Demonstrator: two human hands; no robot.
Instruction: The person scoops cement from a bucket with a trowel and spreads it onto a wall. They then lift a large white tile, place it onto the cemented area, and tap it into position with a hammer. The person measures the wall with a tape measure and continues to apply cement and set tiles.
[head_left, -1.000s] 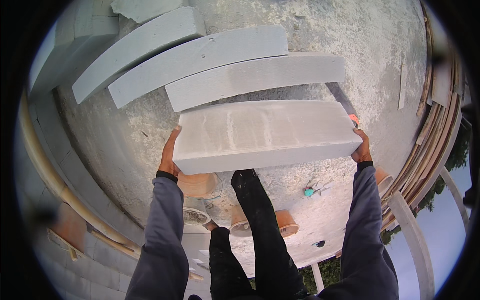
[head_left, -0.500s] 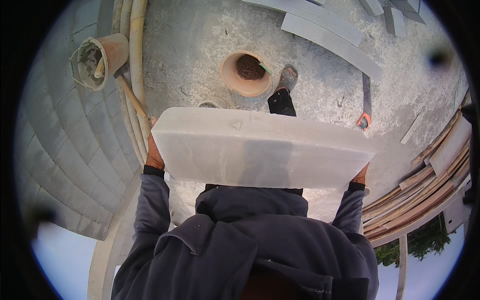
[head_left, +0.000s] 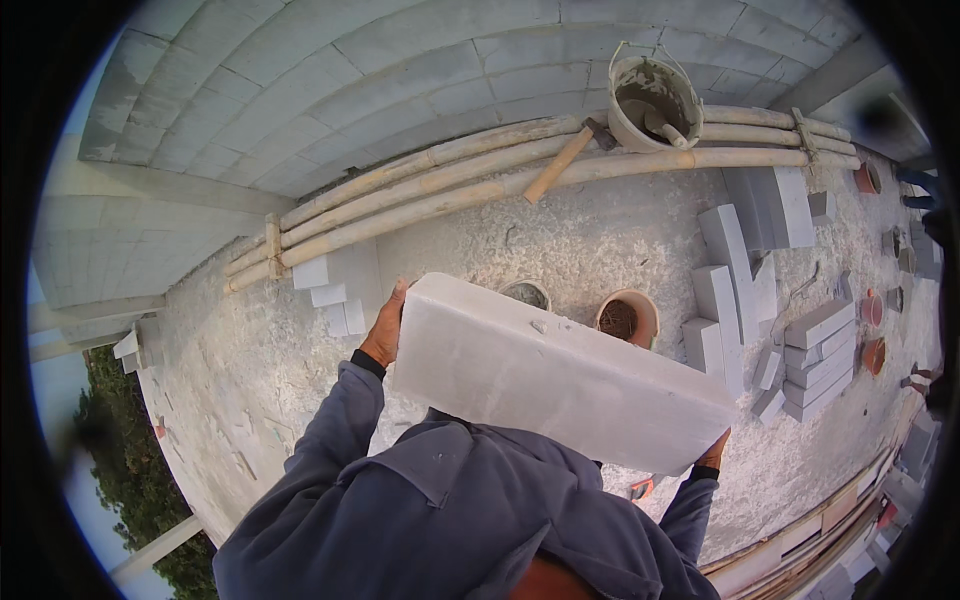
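Note:
A long pale grey concrete block (head_left: 560, 385) is held up before my body, its right end lower in the picture than its left. My left hand (head_left: 385, 325) grips the left end, with the fingers along its side. At the opposite end my right hand (head_left: 714, 450) is closed on the block, partly hidden by it. Beyond the block, a bucket (head_left: 640, 312) with a dark brown bundle inside stands on the floor, and a smaller round container (head_left: 526, 293) is partly covered by the block's edge.
Bamboo poles (head_left: 450, 200) run along the block wall (head_left: 420, 95), bearing a mortar bucket (head_left: 652, 98) and a wooden-handled hammer (head_left: 565, 162). Stacked blocks (head_left: 822, 355) stand at the right, others (head_left: 335, 285) at the left. A saw's orange handle (head_left: 642, 489) shows below the held block.
My view has turned left, so the wall and bamboo poles now lie ahead. The block stays in both hands and appears more tilted.

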